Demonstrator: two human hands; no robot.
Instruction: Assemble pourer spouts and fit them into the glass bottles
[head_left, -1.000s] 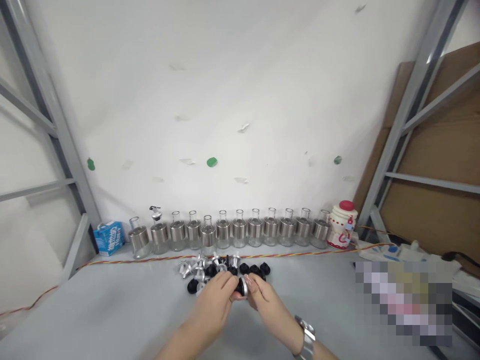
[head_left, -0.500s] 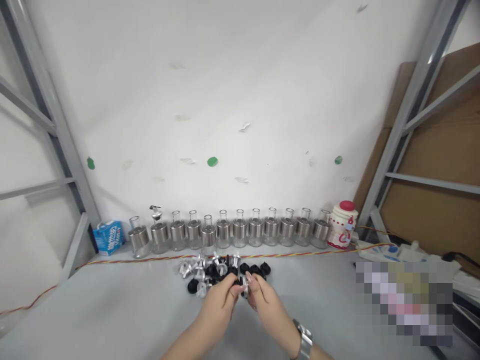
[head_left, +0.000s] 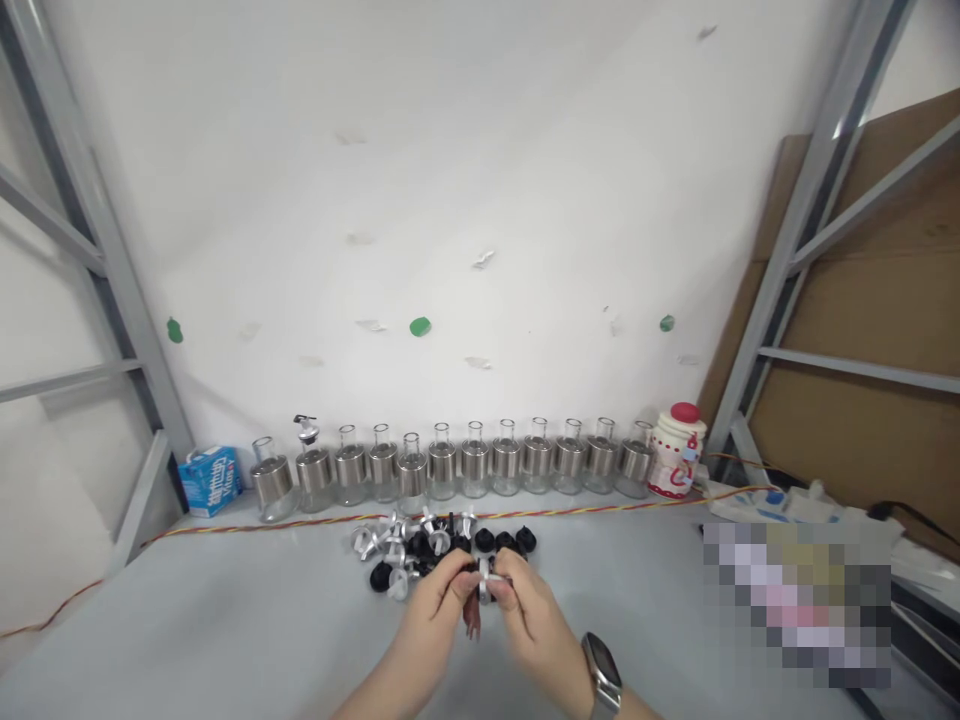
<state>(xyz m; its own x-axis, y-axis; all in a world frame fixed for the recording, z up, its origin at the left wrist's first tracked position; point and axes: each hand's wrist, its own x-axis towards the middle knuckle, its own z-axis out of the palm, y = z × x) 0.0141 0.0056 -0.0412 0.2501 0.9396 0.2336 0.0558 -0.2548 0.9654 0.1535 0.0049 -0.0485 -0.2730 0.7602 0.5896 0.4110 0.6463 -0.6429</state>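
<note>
At the far left of the counter point(head_left: 247, 620) we see a blue carton point(head_left: 211, 482) by the wall point(head_left: 480, 180). Next to it a row of twelve glass bottles point(head_left: 475, 461) with metal sleeves stands along the wall, and the second one from the left carries a spout point(head_left: 307, 432) in its neck. A red and yellow wire point(head_left: 570, 511) runs in front of the row. Nearer to us lies a loose pile of black and silver parts point(head_left: 439, 542). Just in front of it, our left hand point(head_left: 441, 602) has its grip clamped on a small silver cap point(head_left: 484, 581), held between our two hands above the counter. Our right hand point(head_left: 523, 603) clamps its grip on the cap's other side, and we wear a watch point(head_left: 602, 665) on that wrist. Beyond the last bottle stands a white jar point(head_left: 673, 455) with a red lid
</note>
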